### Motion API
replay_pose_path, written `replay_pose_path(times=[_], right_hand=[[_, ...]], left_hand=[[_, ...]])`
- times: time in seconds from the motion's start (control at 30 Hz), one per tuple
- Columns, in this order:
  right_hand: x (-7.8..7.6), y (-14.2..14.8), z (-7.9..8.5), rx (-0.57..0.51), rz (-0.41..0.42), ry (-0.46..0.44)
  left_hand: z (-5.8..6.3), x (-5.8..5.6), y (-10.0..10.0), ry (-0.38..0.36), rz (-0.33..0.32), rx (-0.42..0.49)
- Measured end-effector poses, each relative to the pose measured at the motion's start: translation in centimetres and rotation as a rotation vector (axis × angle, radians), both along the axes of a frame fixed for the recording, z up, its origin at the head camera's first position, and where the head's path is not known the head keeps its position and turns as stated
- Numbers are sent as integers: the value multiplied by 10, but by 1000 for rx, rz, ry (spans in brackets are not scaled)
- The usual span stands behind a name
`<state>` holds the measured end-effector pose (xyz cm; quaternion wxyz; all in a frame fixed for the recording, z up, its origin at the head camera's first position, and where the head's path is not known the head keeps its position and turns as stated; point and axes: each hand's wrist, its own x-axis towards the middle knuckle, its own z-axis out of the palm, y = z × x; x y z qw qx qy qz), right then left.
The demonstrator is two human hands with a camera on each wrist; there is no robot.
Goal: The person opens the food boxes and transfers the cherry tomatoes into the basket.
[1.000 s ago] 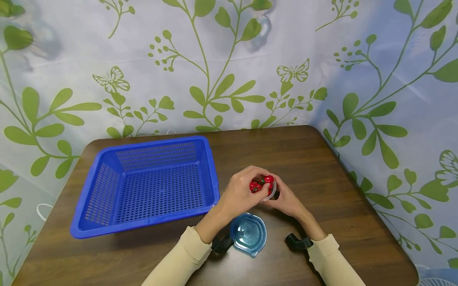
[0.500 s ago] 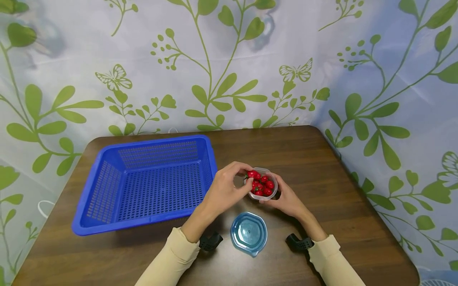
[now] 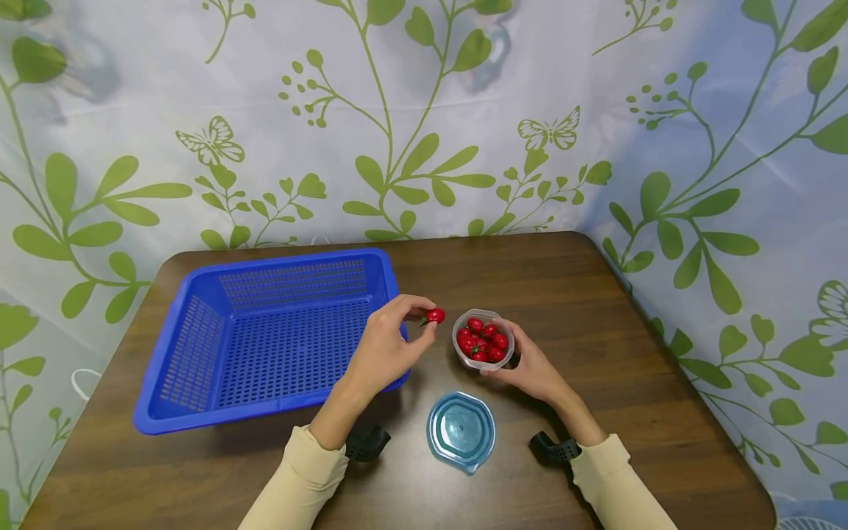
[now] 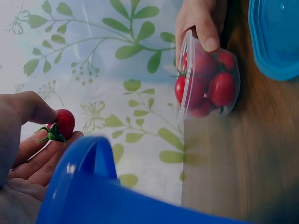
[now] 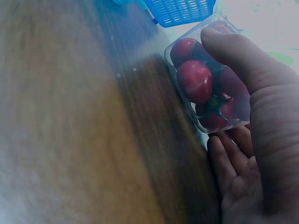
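Note:
Between thumb and fingers my left hand (image 3: pixel 386 342) pinches one cherry tomato (image 3: pixel 434 315), just off the right rim of the blue basket (image 3: pixel 271 406). In the left wrist view that tomato (image 4: pixel 64 122) shows its green stem cap. My right hand (image 3: pixel 533 368) grips the right side of a small clear plastic container (image 3: pixel 464 362) holding several red cherry tomatoes (image 3: pixel 481 341). The right wrist view has the thumb along the container's wall (image 5: pixel 205 128) and the fingers below it. A translucent blue lid (image 3: pixel 460 431) lies on the table in front of the container.
The basket stands on the left half of the dark wooden table (image 3: pixel 530 280), with perforated walls and floor. A leaf-patterned curtain (image 3: pixel 424 110) hangs behind and to the right of the table. Each wrist carries a black camera strap (image 3: pixel 366 444).
My left hand has lifted a tomato out of the container and moved left with it toward the basket. The right hand and container have stayed in place.

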<state>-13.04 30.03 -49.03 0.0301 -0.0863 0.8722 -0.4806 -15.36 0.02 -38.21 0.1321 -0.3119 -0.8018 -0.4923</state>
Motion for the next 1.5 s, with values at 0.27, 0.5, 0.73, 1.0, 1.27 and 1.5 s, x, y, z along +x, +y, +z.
replay_pose_path(times=[0.27,0.5,0.73,1.0,1.27,1.5], right_hand=[[0,1,-3,8,1,11],[0,0,-1,5,4,14],[-1,1,-1,18,-3,19],[0,0,-1,5,4,18],[0,1,-1,3,-6,8],[0,1,-1,-9,-4,0]], left_hand=[[4,-2,-17,-26,26,-10],[8,-7,-33,-52,67,-21],[7,-12,-45,-76,90,-23],[8,-16,-66,-131,138,-63],[10,-20,-83,-164,182,-79],[11,-21,-97,-213,227,-129]])
